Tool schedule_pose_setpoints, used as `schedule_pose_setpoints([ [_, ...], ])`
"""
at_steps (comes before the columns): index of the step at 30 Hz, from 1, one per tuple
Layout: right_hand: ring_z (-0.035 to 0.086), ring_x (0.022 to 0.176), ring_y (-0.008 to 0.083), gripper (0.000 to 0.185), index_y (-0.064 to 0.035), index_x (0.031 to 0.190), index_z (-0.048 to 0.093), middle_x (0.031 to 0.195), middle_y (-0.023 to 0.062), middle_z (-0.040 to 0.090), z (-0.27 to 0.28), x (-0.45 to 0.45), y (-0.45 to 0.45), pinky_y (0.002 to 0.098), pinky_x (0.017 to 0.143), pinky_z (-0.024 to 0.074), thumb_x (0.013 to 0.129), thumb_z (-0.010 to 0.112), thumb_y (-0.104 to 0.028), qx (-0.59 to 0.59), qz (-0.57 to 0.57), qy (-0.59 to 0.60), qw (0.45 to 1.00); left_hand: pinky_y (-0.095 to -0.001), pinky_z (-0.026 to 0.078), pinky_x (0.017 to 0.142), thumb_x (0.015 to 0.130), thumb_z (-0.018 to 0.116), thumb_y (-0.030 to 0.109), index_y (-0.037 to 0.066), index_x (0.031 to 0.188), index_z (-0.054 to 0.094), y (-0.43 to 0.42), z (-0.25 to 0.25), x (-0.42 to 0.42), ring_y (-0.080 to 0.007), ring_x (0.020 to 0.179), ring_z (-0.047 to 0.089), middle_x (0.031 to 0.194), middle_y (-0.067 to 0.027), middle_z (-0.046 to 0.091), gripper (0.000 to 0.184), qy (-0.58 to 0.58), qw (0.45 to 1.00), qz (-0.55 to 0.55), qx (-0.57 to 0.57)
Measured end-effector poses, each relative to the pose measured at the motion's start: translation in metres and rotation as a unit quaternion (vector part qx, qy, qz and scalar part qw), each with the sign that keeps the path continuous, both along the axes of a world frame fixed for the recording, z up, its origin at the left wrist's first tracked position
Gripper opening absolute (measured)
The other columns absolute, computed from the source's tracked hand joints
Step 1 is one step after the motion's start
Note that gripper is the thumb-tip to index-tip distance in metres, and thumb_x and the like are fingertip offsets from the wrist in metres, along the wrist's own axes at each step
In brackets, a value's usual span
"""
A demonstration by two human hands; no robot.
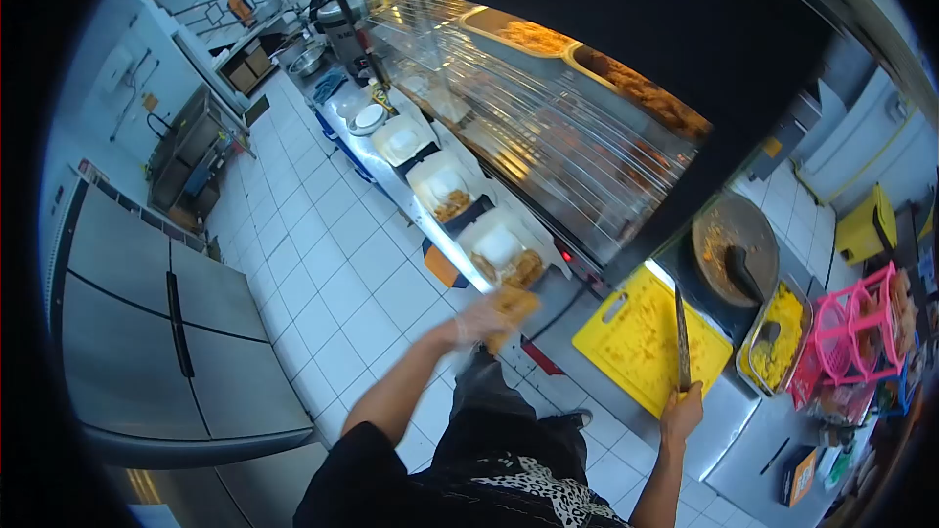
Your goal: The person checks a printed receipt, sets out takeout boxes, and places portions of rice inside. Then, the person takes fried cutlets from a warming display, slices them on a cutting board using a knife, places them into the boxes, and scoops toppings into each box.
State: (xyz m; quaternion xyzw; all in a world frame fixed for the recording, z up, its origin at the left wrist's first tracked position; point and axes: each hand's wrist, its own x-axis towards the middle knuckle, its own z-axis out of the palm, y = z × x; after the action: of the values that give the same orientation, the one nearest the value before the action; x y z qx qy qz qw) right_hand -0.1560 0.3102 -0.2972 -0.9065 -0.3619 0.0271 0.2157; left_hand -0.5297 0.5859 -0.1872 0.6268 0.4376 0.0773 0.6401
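Observation:
My left hand, in what looks like a clear glove and smeared by motion, grips a golden piece of fried food just off the counter's edge. In my right hand is the handle of a long knife, its blade pointing away over a yellow cutting board strewn with brown crumbs. Nearest to my left hand is an open takeaway box with white rice and browned pieces. Behind it stand two more open boxes with rice.
A glass display cabinet with food trays rises along the counter. Right of the board are a round pan with a black utensil, a metal tray of yellow food and a pink basket. A steel refrigerator stands left.

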Motion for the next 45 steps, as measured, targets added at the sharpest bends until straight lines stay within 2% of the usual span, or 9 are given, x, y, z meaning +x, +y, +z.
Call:
schedule_pose_setpoints([
  [4, 0.061, 0.1, 0.0426, 0.033, -0.0027, 0.109, 0.058, 0.102, 0.0215, 0.064, -0.005, -0.014, 0.014, 0.0509, 0.082, 0.0467, 0.083, 0.073, -0.015, -0.046, -0.014, -0.024, 0.999, -0.0382, 0.05, 0.096, 0.092, 0.063, 0.034, 0.01, 0.138, 0.055, 0.144, 0.028, -0.112, -0.0248, 0.114, 0.059, 0.122, -0.0137, 0.062, 0.053, 0.164, 0.964, 0.088, 0.19],
  [8, 0.056, 0.11, 0.0384, 0.04, -0.0033, 0.118, 0.059, 0.112, 0.0189, 0.058, 0.012, -0.057, 0.047, 0.0492, 0.088, 0.0437, 0.084, 0.073, -0.017, -0.073, -0.104, -0.147, 0.981, -0.0435, 0.053, 0.092, 0.091, 0.065, 0.031, 0.012, 0.128, 0.058, 0.383, -0.079, -0.2, -0.035, 0.102, 0.067, 0.116, -0.0195, 0.067, 0.042, 0.356, 0.815, 0.035, 0.457],
  [11, 0.056, 0.106, 0.0371, 0.039, -0.0008, 0.121, 0.057, 0.113, 0.0199, 0.055, 0.03, -0.107, 0.067, 0.0474, 0.088, 0.0431, 0.086, 0.07, -0.013, -0.023, -0.129, -0.146, 0.981, -0.0442, 0.053, 0.096, 0.084, 0.07, 0.025, 0.007, 0.126, 0.056, 0.443, -0.062, -0.168, -0.0374, 0.112, 0.066, 0.12, -0.0242, 0.067, 0.047, 0.394, 0.845, 0.067, 0.356],
  [15, 0.058, 0.096, 0.035, 0.03, 0.0008, 0.113, 0.058, 0.109, 0.0186, 0.057, 0.053, -0.189, 0.123, 0.0438, 0.081, 0.047, 0.084, 0.067, 0.0, 0.053, -0.113, -0.09, 0.988, -0.0452, 0.052, 0.096, 0.083, 0.074, 0.03, 0.007, 0.129, 0.057, 0.467, -0.116, -0.164, -0.0384, 0.112, 0.065, 0.12, -0.0219, 0.067, 0.054, 0.353, 0.848, 0.02, 0.394],
  [19, 0.06, 0.087, 0.0332, 0.032, 0.0007, 0.113, 0.058, 0.106, 0.019, 0.058, 0.049, -0.245, 0.179, 0.0413, 0.076, 0.0486, 0.082, 0.067, 0.003, 0.086, -0.096, 0.052, 0.99, -0.0461, 0.052, 0.096, 0.082, 0.077, 0.033, 0.007, 0.122, 0.063, 0.417, -0.047, -0.172, -0.039, 0.109, 0.064, 0.118, -0.0203, 0.067, 0.051, 0.337, 0.852, 0.078, 0.393],
  [31, 0.065, 0.075, 0.029, 0.025, -0.002, 0.109, 0.063, 0.095, 0.015, 0.064, 0.045, -0.273, 0.235, 0.0397, 0.071, 0.0524, 0.086, 0.069, -0.011, 0.062, -0.124, 0.144, 0.98, -0.0521, 0.05, 0.078, 0.098, 0.055, 0.023, 0.001, 0.112, 0.071, 0.422, -0.126, -0.187, -0.0444, 0.083, 0.063, 0.091, -0.0261, 0.067, 0.031, 0.256, 0.823, 0.011, 0.507],
  [38, 0.066, 0.085, 0.0361, 0.024, -0.0058, 0.109, 0.064, 0.095, 0.0163, 0.066, 0.061, -0.194, 0.166, 0.045, 0.076, 0.0526, 0.09, 0.066, -0.02, 0.127, -0.27, 0.02, 0.954, -0.0475, 0.051, 0.083, 0.097, 0.057, 0.028, -0.004, 0.117, 0.069, 0.395, -0.109, -0.162, -0.0412, 0.091, 0.068, 0.102, -0.0274, 0.07, 0.039, 0.163, 0.892, 0.037, 0.419],
  [43, 0.068, 0.073, 0.0318, 0.018, -0.0033, 0.096, 0.068, 0.079, 0.0141, 0.068, 0.037, -0.024, 0.072, 0.0405, 0.067, 0.0523, 0.091, 0.067, -0.02, 0.213, -0.333, -0.133, 0.909, -0.0471, 0.051, 0.088, 0.094, 0.06, 0.029, -0.007, 0.111, 0.069, 0.417, -0.131, -0.181, -0.0382, 0.096, 0.068, 0.109, -0.0265, 0.071, 0.041, 0.23, 0.813, 0.136, 0.518],
  [45, 0.068, 0.087, 0.0385, 0.022, -0.0055, 0.1, 0.07, 0.09, 0.0176, 0.071, 0.049, 0.041, 0.057, 0.0464, 0.076, 0.0528, 0.089, 0.064, -0.024, 0.251, -0.364, -0.027, 0.896, -0.0477, 0.05, 0.089, 0.094, 0.06, 0.025, -0.008, 0.106, 0.069, 0.403, -0.106, -0.189, -0.0384, 0.097, 0.067, 0.105, -0.0248, 0.071, 0.036, 0.234, 0.811, 0.111, 0.524],
])
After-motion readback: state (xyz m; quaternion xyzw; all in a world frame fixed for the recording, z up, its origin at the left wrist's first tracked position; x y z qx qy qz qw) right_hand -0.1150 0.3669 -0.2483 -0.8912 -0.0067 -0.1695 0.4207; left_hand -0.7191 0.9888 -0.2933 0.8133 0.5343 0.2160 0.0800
